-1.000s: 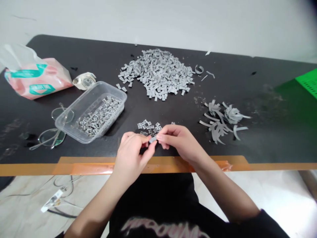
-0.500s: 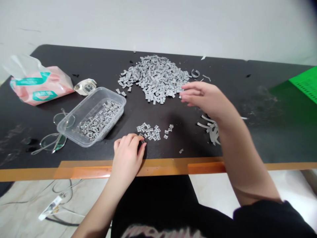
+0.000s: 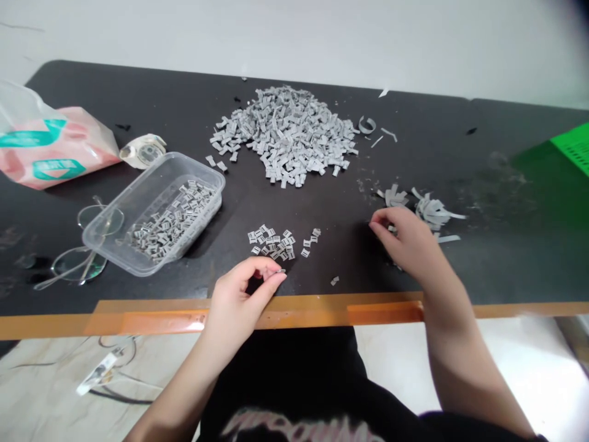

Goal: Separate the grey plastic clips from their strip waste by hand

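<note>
My left hand (image 3: 246, 288) pinches a small metal clip (image 3: 281, 271) between thumb and forefinger, close to the table's front edge. Just behind it lies a loose cluster of small metal clips (image 3: 278, 244). My right hand (image 3: 405, 239) is closed in a pinch beside grey strips (image 3: 433, 212); what its fingertips hold is too small to make out. A large heap of short grey pieces (image 3: 294, 138) lies at the back middle. Left of the cluster, a clear plastic tub (image 3: 150, 166) contains many metal clips (image 3: 172, 224).
At the left are a pink tissue pack (image 3: 76, 147), a white watch (image 3: 145, 151) and eyeglasses (image 3: 83, 264). A curled strip (image 3: 367, 126) lies right of the heap. A green sheet (image 3: 573, 147) is at the far right. Orange tape (image 3: 304, 311) lines the front edge.
My right hand has moved from the heap's right edge down towards the grey strips, and its fingers have closed. My left hand has lifted slightly, showing the clip in its pinch.
</note>
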A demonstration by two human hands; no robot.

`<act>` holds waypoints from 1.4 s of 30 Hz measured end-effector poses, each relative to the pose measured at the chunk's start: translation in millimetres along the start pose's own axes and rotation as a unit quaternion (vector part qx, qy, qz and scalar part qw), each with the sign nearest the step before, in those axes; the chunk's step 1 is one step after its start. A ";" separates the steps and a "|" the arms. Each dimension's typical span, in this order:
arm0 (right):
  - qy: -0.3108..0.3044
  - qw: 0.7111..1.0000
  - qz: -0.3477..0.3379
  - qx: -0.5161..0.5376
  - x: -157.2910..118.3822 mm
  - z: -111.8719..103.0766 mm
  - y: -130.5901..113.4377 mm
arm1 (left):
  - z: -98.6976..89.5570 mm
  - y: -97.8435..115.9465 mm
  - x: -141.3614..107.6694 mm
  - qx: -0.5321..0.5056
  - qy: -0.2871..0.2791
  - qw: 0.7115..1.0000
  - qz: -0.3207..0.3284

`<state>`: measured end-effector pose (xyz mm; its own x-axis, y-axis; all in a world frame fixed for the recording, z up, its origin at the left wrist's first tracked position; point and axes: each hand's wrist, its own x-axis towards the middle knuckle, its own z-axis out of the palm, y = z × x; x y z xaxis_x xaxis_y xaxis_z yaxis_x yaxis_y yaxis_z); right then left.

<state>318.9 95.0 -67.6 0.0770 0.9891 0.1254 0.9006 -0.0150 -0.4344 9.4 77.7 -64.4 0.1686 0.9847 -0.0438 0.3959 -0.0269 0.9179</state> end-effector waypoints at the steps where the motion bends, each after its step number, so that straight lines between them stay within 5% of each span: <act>1: 0.037 0.999 0.003 0.025 -3.1 1.0 -8.3 | 0.8 2.8 -0.5 -0.031 0.000 0.999 -0.011; 4: 0.122 0.979 0.008 0.166 -16.8 5.3 -42.3 | 3.4 11.4 -1.5 -0.124 -0.005 0.992 -0.040; 7: 0.046 0.952 -0.032 0.300 -33.0 10.1 -79.5 | 5.7 18.2 -4.2 -0.217 -0.022 0.973 -0.077; 10: -0.036 0.889 -0.026 0.456 -44.0 14.1 -106.6 | 7.2 22.6 -9.2 -0.288 -0.036 0.951 -0.107; 13: -0.048 0.831 0.006 0.554 -49.1 18.5 -119.8 | 7.9 26.2 -13.4 -0.354 -0.066 0.924 -0.127; 16: -0.031 0.812 0.026 0.582 -51.6 23.0 -123.5 | 8.5 30.1 -14.8 -0.399 -0.088 0.901 -0.148; 21: -0.032 0.817 0.009 0.575 -51.9 27.5 -122.2 | 7.5 34.1 -13.4 -0.433 -0.092 0.877 -0.186; 27: -0.029 0.863 -0.063 0.501 -50.6 29.0 -121.4 | 3.9 30.6 -13.0 -0.419 -0.089 0.882 -0.198; 35: 0.020 0.926 -0.156 0.342 -50.8 24.9 -126.4 | 6.2 25.1 -16.0 -0.275 -0.012 0.953 -0.128; 42: 0.052 0.939 -0.146 0.308 -54.7 25.8 -127.6 | 10.5 30.4 -19.3 -0.126 0.021 0.991 -0.032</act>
<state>188.7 46.6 -42.0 -0.0635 0.9177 0.3921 0.4736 0.3735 -0.7976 27.7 56.0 -39.9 0.1096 0.9896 -0.0934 0.1662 0.0744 0.9833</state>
